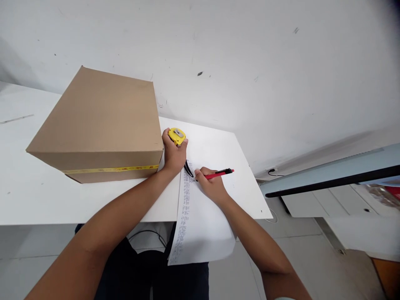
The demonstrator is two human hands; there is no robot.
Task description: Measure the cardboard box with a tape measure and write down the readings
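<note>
My left hand (174, 154) is closed around a yellow tape measure (177, 135) with a grey clip, just right of the cardboard box (106, 114). A black strap (188, 169) hangs from near that hand onto the paper. In my right hand (212, 185) is a red and black pen (220, 173), its tip down at the sheet of paper (206, 233). Rows of handwriting run down the sheet's left side, and its lower part hangs over the table's front edge. Yellow tape with red print crosses the box's front side.
The white table (93, 204) stands against a scuffed white wall (234, 62). At the right are a light-blue panel with a black edge (337, 183) and a white cabinet (340, 200). A dark cable (150, 231) shows under the table.
</note>
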